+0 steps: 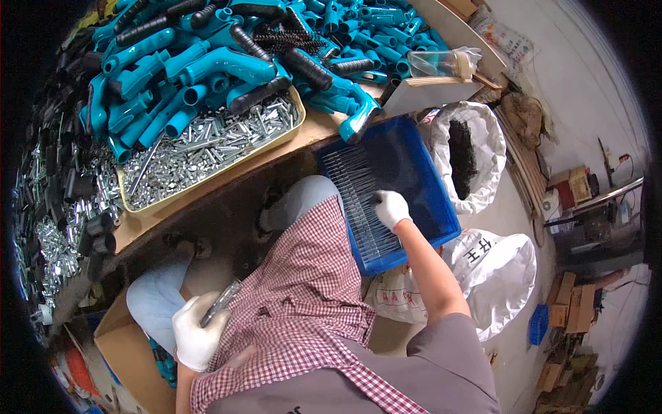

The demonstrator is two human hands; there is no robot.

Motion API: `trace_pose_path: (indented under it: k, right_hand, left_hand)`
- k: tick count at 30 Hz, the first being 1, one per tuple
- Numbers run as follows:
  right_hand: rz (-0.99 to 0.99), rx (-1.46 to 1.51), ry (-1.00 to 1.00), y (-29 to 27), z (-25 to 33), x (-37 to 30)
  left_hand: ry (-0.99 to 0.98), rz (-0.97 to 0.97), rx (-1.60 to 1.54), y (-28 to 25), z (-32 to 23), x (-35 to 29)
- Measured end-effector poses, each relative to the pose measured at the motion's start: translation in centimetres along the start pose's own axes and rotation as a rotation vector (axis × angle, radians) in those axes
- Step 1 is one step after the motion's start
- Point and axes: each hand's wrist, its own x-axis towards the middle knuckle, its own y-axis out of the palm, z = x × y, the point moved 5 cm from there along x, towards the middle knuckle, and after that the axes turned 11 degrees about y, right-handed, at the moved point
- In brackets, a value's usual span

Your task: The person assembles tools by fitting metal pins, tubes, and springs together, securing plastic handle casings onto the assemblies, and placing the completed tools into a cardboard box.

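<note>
My left hand (198,332), in a white glove, is closed around a small bundle of thin silver metal rods (222,302) held above my apron-covered lap. My right hand (392,210), also gloved in white, reaches into a blue plastic crate (440,219) at my right knee. Its fingers are drawn together over a row of thin metal rods (355,200) lying side by side along the crate's left part. Something dark shows at these fingertips; I cannot make out what it is.
Teal plastic handles (227,65) with black grips are heaped on the bench. A cream tray (301,114) of bolts and small metal parts sits before them. White sacks (493,152) stand right of the crate, one holding black pieces. An open cardboard box (131,352) is at lower left.
</note>
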Motion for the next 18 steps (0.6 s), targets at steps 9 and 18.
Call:
trace_pose_path:
  k: [9, 18]
  right_hand:
    - [0.094, -0.426, -0.463, 4.5, 0.2, -4.0]
    - [0.072, -0.499, -0.347, 5.7, 0.2, -4.9]
  left_hand:
    - [-0.094, -0.059, -0.019, 0.1, -0.2, 0.3]
    - [-0.150, -0.023, -0.083, 0.2, 0.1, 0.2]
